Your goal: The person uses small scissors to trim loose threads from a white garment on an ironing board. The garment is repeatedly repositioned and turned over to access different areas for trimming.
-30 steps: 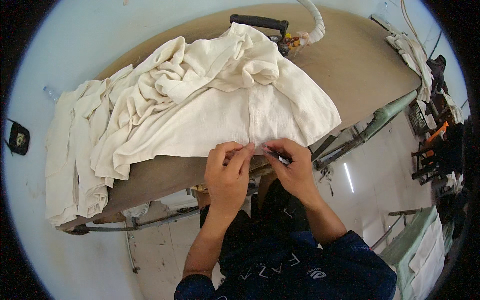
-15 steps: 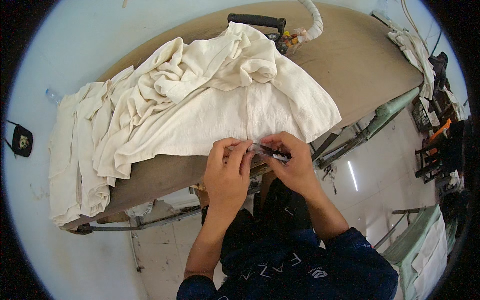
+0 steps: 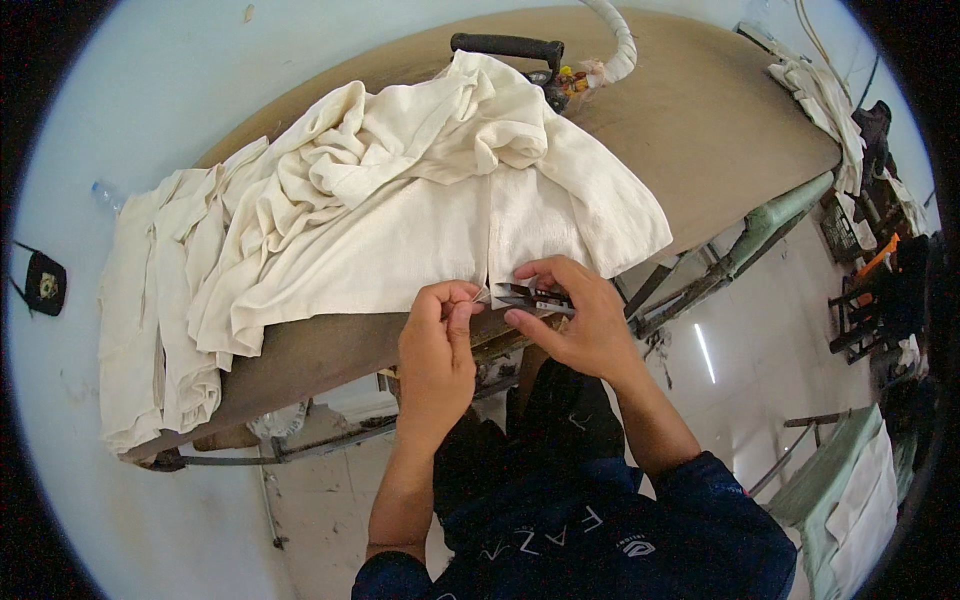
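Observation:
A cream garment (image 3: 420, 210) lies rumpled across a brown padded ironing table (image 3: 700, 110). My left hand (image 3: 437, 345) pinches the garment's near hem at the table's front edge. Just to its right, my right hand (image 3: 575, 320) grips a small pair of thread snips (image 3: 533, 297), blades pointing left toward the pinched hem. Both hands are close together, a few centimetres apart.
A stack of folded cream cloth (image 3: 150, 310) hangs over the table's left end. An iron with a black handle (image 3: 510, 45) and a wrapped hose (image 3: 615, 45) stands at the back. More pale cloth (image 3: 820, 95) lies at the far right, and racks (image 3: 880, 300) stand on the floor.
My hands have drawn slightly apart at the hem. The snips now show in my right hand, with their blades turned toward the pinched edge.

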{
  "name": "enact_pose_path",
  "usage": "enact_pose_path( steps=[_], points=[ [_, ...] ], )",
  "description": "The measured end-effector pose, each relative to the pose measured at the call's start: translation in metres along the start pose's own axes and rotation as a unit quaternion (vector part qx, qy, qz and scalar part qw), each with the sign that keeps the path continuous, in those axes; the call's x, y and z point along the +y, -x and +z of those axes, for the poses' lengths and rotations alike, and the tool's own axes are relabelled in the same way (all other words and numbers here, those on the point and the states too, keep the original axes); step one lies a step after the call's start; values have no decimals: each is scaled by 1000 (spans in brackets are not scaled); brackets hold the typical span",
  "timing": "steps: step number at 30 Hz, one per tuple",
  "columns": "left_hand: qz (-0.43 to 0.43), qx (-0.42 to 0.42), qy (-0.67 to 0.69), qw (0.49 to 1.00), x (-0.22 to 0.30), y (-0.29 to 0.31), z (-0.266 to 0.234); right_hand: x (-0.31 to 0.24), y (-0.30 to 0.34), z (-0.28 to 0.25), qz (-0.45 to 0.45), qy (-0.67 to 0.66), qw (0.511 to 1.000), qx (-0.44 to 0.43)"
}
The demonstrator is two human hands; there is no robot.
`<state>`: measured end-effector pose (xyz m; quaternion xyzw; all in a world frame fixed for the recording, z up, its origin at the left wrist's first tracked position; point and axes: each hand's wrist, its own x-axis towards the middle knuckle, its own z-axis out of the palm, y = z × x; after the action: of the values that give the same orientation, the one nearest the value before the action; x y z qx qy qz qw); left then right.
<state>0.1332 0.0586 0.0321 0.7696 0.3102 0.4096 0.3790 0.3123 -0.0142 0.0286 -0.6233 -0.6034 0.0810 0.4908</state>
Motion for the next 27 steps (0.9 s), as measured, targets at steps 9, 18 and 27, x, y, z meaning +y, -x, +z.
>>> enact_pose_path(
  steps=[9,18,27],
  points=[
    [-44,-39,168,984,-5,11,-9,-3,-1,-6,-33,32,999,-4],
    [-45,-40,189,980,-7,11,-10,-14,-9,-4,-217,211,951,63],
    [-38,-40,145,988,-4,10,-11,-12,-12,2,-242,245,937,67]
  ],
)
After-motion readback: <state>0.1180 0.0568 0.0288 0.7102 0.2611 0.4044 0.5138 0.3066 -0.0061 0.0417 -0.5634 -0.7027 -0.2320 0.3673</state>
